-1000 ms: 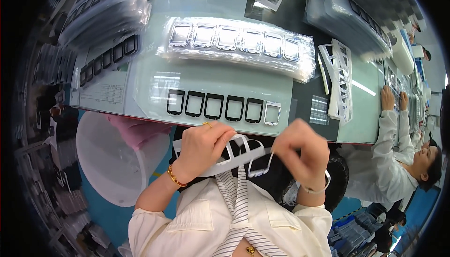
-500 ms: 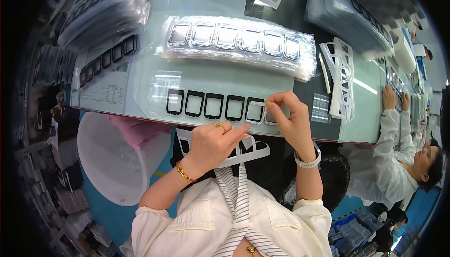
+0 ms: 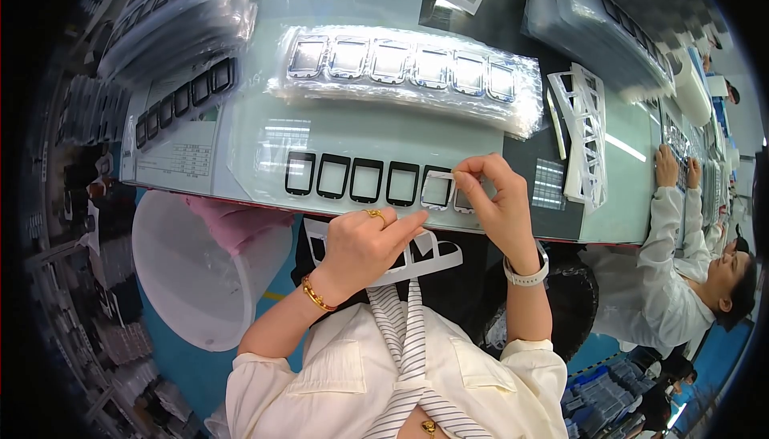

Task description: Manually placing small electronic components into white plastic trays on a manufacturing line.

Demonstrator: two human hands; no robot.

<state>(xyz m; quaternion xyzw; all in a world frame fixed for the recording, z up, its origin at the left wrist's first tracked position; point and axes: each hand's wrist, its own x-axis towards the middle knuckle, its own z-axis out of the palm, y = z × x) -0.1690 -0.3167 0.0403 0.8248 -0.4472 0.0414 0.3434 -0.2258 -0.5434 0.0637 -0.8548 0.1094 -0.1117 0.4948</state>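
Now we set a pale rectangular frame (image 3: 437, 191) into the near row on the surface (image 3: 376, 130), the right hand (image 3: 501, 211) pinching its right edge between thumb and forefinger. Four black frames (image 3: 351, 179) already lie side by side to its left; by our reckoning this fifth is not yet let go. Our left hand (image 3: 362, 248), fingers (image 3: 404, 225) curled, holds a white carrier strip (image 3: 428, 256) at the near edge, its openings seemingly mostly emptied. Farther off, a plastic-wrapped tray of silver frames (image 3: 400, 62) waits, and another white strip (image 3: 583, 130) lies right.
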